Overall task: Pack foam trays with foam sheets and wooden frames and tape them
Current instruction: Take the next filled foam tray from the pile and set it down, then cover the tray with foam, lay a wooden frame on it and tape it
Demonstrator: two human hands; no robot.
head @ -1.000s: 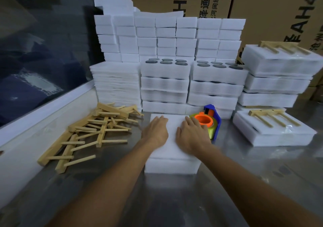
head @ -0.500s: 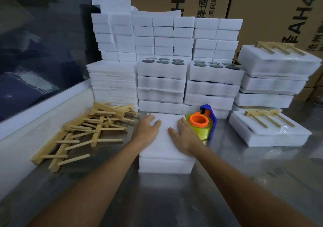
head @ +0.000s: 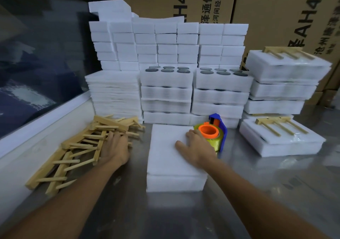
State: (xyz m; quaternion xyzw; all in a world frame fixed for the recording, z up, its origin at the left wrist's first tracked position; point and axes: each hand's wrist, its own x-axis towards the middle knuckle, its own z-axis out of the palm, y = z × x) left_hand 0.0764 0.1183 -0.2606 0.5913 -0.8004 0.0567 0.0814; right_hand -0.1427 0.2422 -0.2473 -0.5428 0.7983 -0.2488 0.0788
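a: what are the hands doing?
b: right hand (head: pixel 197 147) lies flat, fingers straight, on the foam tray (head: pixel 171 157). left hand (head: pixel 114 147) rests on the wooden frames (head: pixel 79 146) left of that tray, fingers spread; a grasp isn't visible.
a: and around it?
b: tape dispenser (head: pixel 214 133) just right of the tray, touching the right hand. foam stacks (head: pixel 165 89) behind it.

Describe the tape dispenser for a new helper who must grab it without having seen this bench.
Start at the white foam tray lying flat at the front centre of the metal table, under the right hand. Beside that tray's far right corner stands the blue plastic tape dispenser. Its orange core and yellowish tape roll are the only bright colours among white foam.
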